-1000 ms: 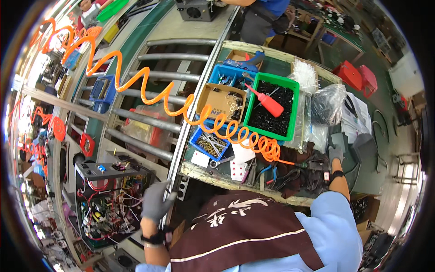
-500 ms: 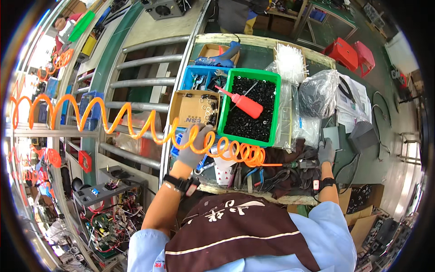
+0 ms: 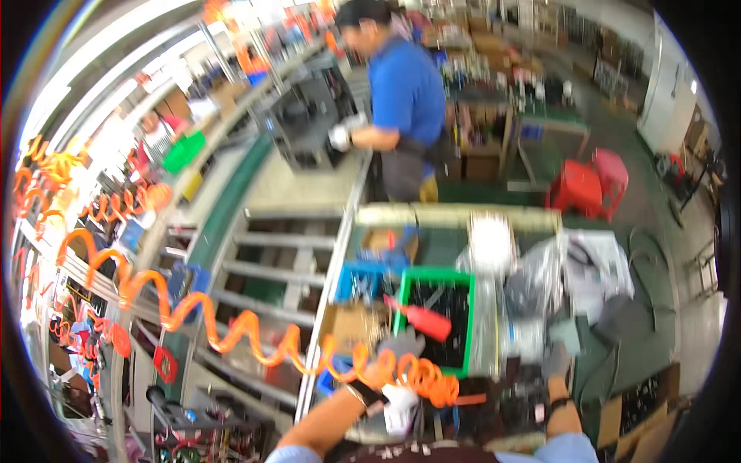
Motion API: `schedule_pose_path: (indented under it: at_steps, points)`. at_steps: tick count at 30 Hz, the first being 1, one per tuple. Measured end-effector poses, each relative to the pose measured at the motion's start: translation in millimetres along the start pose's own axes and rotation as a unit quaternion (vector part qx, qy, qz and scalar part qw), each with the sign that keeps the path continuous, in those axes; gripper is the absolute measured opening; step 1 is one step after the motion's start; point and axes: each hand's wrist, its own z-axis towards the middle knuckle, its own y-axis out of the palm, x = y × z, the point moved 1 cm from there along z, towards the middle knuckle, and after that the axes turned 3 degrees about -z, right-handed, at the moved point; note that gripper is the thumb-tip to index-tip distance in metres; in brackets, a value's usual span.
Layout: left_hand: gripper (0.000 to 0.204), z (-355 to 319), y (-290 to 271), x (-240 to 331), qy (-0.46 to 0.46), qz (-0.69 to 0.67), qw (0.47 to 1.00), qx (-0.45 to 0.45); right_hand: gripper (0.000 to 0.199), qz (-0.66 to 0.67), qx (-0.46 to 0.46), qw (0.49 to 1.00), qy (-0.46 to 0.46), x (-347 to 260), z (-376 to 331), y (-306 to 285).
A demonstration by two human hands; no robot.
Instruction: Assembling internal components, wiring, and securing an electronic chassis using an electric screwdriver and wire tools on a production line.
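Head view, blurred by motion. The green tray (image 3: 469,316) stands on the bench (image 3: 446,245) before the wearer, with the gloved left hand (image 3: 401,351) at its near left corner; whether the fingers touch it, or close on anything, cannot be told. Judged by appearance, the tray is stiff plastic, weighty with its load of small black parts (image 3: 448,355), and best held under opposite rims and kept level. A red squeeze bottle (image 3: 428,322), lying across the tray, looks light and soft-walled, offering its hold at the wide body. To the right, the gloved right hand (image 3: 556,361) lies at the near edge of a grey panel (image 3: 567,335), probably thin and rigid, suited to an edge grip; its finger spread is unclear. Left of the tray are a cardboard box (image 3: 347,322) and a blue bin (image 3: 357,282); a coiled orange hose (image 3: 441,392) crosses by the left hand. Beyond the bench, a co-worker (image 3: 409,85) reaches to a black case (image 3: 305,123).
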Motion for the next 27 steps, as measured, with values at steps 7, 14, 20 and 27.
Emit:
schedule_pose_path:
  at_steps: [7, 14, 20, 27]
  points:
    - [0.015, 0, 22, 4, 0.072, 0.022, 0.995, 0.060, 0.024, -0.028, -0.129, 0.990, 0.039, -3, 1, -29]
    - [0.011, 1, -3, 33, -0.126, 0.008, 0.991, 0.041, 0.032, 0.045, 0.028, 0.998, 0.026, -10, -24, -85]
    - [0.007, -6, -3, 25, -0.099, 0.014, 0.993, -0.063, 0.031, 0.244, 0.100, 0.963, -0.054, -43, -62, -79]
    - [0.013, -13, -24, 32, -0.107, 0.063, 0.983, -0.139, 0.027, 0.193, 0.021, 0.981, -0.005, -76, -84, -51]
